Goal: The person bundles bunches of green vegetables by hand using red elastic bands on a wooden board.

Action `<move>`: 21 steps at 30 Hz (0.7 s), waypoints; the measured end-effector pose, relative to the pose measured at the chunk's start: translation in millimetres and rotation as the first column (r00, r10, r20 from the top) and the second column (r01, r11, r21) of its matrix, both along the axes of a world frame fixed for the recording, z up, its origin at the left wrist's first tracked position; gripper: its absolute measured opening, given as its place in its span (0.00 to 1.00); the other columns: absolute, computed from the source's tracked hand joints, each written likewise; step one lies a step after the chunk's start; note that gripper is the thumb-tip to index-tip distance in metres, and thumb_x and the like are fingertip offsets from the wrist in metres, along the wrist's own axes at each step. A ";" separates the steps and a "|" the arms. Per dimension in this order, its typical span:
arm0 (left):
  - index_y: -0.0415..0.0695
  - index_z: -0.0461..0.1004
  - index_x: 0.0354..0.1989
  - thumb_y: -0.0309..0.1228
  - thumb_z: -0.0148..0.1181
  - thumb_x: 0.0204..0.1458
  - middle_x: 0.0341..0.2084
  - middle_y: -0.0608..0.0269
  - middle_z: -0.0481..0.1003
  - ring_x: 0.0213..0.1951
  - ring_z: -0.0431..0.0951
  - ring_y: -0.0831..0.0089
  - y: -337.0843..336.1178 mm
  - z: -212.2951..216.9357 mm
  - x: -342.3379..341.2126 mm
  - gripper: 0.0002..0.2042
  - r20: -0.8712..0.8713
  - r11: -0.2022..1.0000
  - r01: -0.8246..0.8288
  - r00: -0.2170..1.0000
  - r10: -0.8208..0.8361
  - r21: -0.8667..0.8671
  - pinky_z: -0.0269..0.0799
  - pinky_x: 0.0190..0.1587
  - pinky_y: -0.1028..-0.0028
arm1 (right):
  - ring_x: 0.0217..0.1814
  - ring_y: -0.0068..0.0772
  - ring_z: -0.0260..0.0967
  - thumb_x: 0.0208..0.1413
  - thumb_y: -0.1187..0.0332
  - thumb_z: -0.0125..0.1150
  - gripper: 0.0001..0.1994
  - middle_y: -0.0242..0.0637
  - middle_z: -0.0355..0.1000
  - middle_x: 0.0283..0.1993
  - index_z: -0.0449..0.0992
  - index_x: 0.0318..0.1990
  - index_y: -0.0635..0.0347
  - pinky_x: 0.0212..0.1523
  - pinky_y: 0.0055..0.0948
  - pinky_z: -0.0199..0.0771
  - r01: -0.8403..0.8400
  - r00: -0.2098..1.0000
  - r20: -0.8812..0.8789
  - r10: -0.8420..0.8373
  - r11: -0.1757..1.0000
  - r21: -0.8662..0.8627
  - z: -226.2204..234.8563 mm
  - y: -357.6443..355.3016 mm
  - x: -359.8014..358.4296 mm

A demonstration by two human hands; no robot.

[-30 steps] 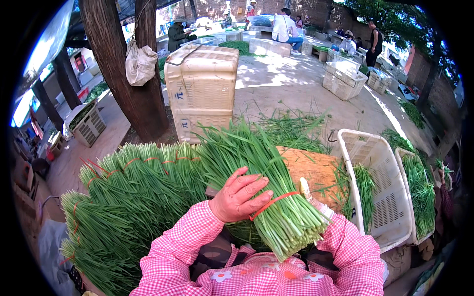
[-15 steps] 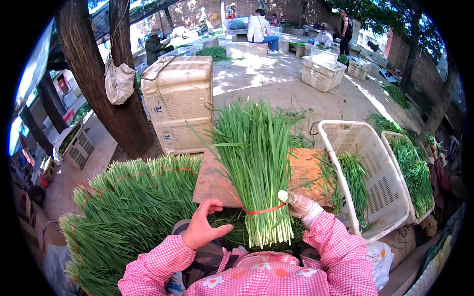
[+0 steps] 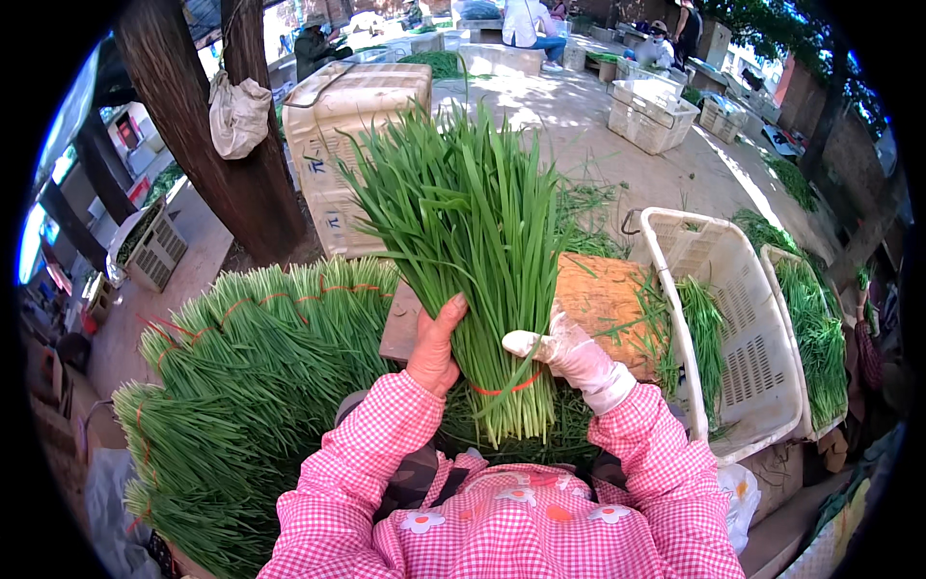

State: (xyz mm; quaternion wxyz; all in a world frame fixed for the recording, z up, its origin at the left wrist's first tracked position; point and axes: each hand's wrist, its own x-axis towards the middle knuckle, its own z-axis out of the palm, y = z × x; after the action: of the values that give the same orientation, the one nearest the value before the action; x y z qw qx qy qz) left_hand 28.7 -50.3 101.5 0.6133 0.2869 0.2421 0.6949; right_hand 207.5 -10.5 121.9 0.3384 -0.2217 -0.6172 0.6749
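Note:
A thick bundle of garlic chives [image 3: 473, 232] is upright in front of me, leaves fanning away and pale cut ends toward me. A red tie [image 3: 511, 387] circles it near those ends. My bare left hand [image 3: 434, 349] grips its left side above the tie, thumb along the stalks. On the opposite side, my right hand [image 3: 571, 359], in a whitish glove, is closed round the stalks with the thumb laid across the front. The fingers behind the bundle are hidden. Beneath and beyond the bundle sits a wooden board [image 3: 603, 297] with loose blades on it.
Many tied chive bundles [image 3: 280, 386] are stacked at my left. To the right stand a white plastic crate [image 3: 762, 357] with some chives and another full crate [image 3: 810, 347]. Upended crates [image 3: 371, 106] stand ahead beside a tree trunk [image 3: 217, 174]. People sit farther off.
My left hand, apart from the bundle before, has taken hold of it. The right hand has shifted up the stalks. The bundle is raised, and its loose red tie end no longer shows.

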 end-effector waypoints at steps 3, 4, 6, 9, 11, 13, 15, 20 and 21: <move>0.41 0.62 0.54 0.35 0.63 0.48 0.47 0.61 0.70 0.48 0.71 0.72 14.3 30.5 -2.6 0.27 -0.109 0.981 -0.111 0.986 0.129 0.158 0.69 0.49 0.71 | 0.54 0.26 0.63 0.45 0.68 0.70 0.39 0.35 0.66 0.54 0.51 0.62 0.60 0.52 0.29 0.66 0.090 0.992 -0.090 -0.087 0.996 0.026 43.8 6.6 -9.0; 0.40 0.63 0.52 0.35 0.65 0.46 0.45 0.62 0.71 0.46 0.72 0.73 17.9 45.1 -6.3 0.26 -0.195 0.962 -0.137 0.963 0.185 0.238 0.69 0.48 0.72 | 0.52 0.25 0.65 0.44 0.70 0.70 0.37 0.35 0.68 0.52 0.53 0.60 0.60 0.49 0.28 0.69 0.096 0.992 -0.092 -0.091 0.994 0.052 64.1 9.5 -11.2; 0.39 0.66 0.49 0.35 0.67 0.44 0.42 0.63 0.73 0.42 0.72 0.75 27.7 72.1 -10.1 0.25 -0.335 0.918 -0.131 0.904 0.266 0.374 0.69 0.45 0.73 | 0.45 0.24 0.70 0.45 0.72 0.69 0.26 0.35 0.72 0.46 0.65 0.53 0.62 0.46 0.26 0.72 0.143 0.990 -0.039 -0.138 0.962 0.230 81.3 21.8 -8.1; 0.39 0.68 0.46 0.36 0.69 0.42 0.38 0.64 0.74 0.40 0.73 0.75 41.6 86.5 -18.4 0.24 -0.462 0.878 -0.088 0.823 0.331 0.471 0.70 0.44 0.74 | 0.41 0.23 0.71 0.47 0.68 0.67 0.19 0.32 0.74 0.42 0.74 0.48 0.62 0.44 0.26 0.71 0.173 0.984 -0.107 -0.145 0.928 0.331 93.9 24.3 -6.9; 0.39 0.69 0.45 0.36 0.70 0.41 0.36 0.64 0.75 0.39 0.73 0.75 46.8 85.4 -20.1 0.24 -0.481 0.879 -0.058 0.819 0.313 0.472 0.70 0.43 0.74 | 0.36 0.23 0.72 0.44 0.71 0.70 0.16 0.33 0.76 0.37 0.75 0.42 0.63 0.39 0.24 0.74 0.218 0.974 -0.133 -0.185 0.927 0.307 89.0 28.2 -7.1; 0.39 0.70 0.45 0.36 0.72 0.38 0.37 0.63 0.75 0.39 0.74 0.72 55.3 51.2 -31.6 0.26 -0.650 0.904 0.006 0.697 0.303 0.428 0.70 0.44 0.73 | 0.39 0.24 0.71 0.43 0.70 0.71 0.19 0.33 0.75 0.39 0.74 0.44 0.62 0.43 0.25 0.72 0.142 0.988 0.009 -0.155 0.922 0.359 57.6 46.6 -1.3; 0.41 0.70 0.46 0.36 0.72 0.39 0.40 0.62 0.75 0.40 0.74 0.70 64.0 -7.5 -43.8 0.26 -0.827 0.922 0.065 0.468 0.311 0.383 0.70 0.44 0.72 | 0.48 0.28 0.68 0.41 0.66 0.72 0.29 0.35 0.72 0.48 0.68 0.52 0.62 0.48 0.30 0.68 0.145 0.957 0.142 -0.254 0.839 0.525 8.4 54.5 6.0; 0.43 0.73 0.47 0.35 0.65 0.46 0.42 0.60 0.76 0.43 0.74 0.69 54.6 -45.6 -40.4 0.19 -0.786 0.999 0.010 0.616 -0.045 -0.049 0.69 0.46 0.69 | 0.48 0.33 0.67 0.41 0.64 0.72 0.27 0.41 0.71 0.50 0.70 0.50 0.62 0.49 0.33 0.67 0.104 0.957 0.239 -0.166 0.962 0.253 -66.4 69.9 -4.3; 0.43 0.73 0.46 0.35 0.65 0.46 0.41 0.60 0.76 0.43 0.74 0.69 54.8 -36.3 -33.1 0.19 -0.807 0.998 -0.059 0.587 0.061 0.032 0.69 0.46 0.69 | 0.48 0.33 0.67 0.42 0.63 0.72 0.26 0.41 0.71 0.49 0.71 0.49 0.63 0.49 0.32 0.68 0.091 0.958 0.250 -0.143 0.974 0.207 -56.7 70.0 -8.1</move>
State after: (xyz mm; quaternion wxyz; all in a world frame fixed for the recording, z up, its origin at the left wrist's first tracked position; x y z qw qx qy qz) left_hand -4.4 4.5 65.3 0.4130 0.5628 0.5027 0.5099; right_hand 199.4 59.5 65.2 0.3128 -0.3118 -0.7050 0.5549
